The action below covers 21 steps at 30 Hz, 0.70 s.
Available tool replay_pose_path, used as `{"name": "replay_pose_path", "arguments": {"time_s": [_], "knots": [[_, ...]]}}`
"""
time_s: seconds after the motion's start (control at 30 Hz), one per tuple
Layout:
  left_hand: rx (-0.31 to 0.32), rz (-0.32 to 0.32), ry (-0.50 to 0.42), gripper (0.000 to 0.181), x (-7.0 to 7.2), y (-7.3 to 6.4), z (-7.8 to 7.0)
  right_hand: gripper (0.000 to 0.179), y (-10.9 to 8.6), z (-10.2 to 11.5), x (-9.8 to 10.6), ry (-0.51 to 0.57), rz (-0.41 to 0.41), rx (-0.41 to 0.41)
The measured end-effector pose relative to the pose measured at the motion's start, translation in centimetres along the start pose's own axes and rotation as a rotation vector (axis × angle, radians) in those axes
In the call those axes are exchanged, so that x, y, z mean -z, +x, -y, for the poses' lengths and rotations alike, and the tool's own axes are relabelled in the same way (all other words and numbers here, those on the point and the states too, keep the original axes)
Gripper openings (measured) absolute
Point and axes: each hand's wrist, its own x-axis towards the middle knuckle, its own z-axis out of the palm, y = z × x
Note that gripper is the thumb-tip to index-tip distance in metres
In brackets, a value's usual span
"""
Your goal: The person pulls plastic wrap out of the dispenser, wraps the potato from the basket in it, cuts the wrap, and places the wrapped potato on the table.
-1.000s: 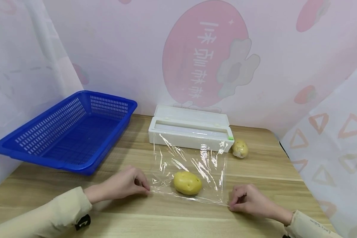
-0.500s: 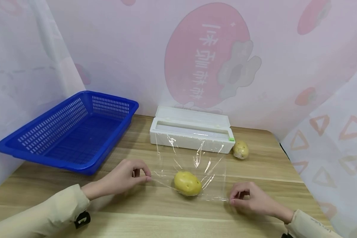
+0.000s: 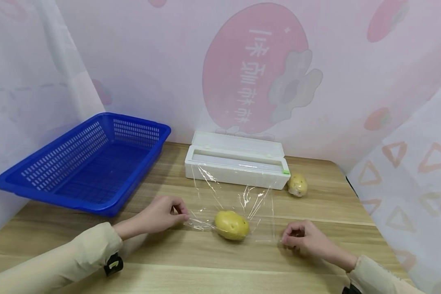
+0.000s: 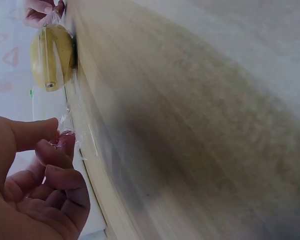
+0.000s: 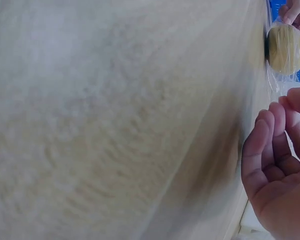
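Left hand point(image 3: 161, 214) and right hand point(image 3: 312, 241) have shifted toward the white box point(image 3: 238, 143) since 1 second ago, lifting the clear film's point(image 3: 217, 199) near edge.
Each has its fingertips closed in a pinch on 1 near corner, probably to keep the film taut; the box seems to anchor its far end. Between them, 1 yellow potato point(image 3: 232, 225) sits midway along the film; whether film runs under or over it is unclear.
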Motion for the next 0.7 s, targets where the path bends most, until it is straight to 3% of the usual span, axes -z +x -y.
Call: {"name": "replay_pose_path", "arguments": {"time_s": [0.13, 0.23, 0.33, 0.5, 0.6, 0.7], "knots": [[0.007, -0.002, 0.019, 0.01, -0.2, 0.2, -0.2, 0.006, 0.1, 0.0, -0.1, -0.006, 0.001, -0.009], [-0.06, -0.043, 0.095, 0.008, -0.9, 0.3, -0.9, 0.006, 0.0, 0.0, -0.1, 0.0, 0.012, -0.004], [-0.167, -0.055, 0.201, 0.037, -1.9, 0.7, -2.3, 0.006, 0.0, 0.0, 0.0, 0.002, 0.022, 0.01], [-0.333, 0.079, 0.371, 0.091, -4.1, 2.4, -4.9, 0.006, 0.0, 0.0, 0.2, 0.002, 0.028, 0.022], [-0.406, 0.121, 0.423, 0.102, -5.2, 3.5, -5.4, 0.006, 0.1, -0.2, 0.1, 0.012, 0.032, 0.019], [-0.432, 0.122, 0.423, 0.101, -5.7, 4.1, -5.3, 0.006, 0.3, -0.4, 0.0, 0.024, 0.034, 0.014]]}}
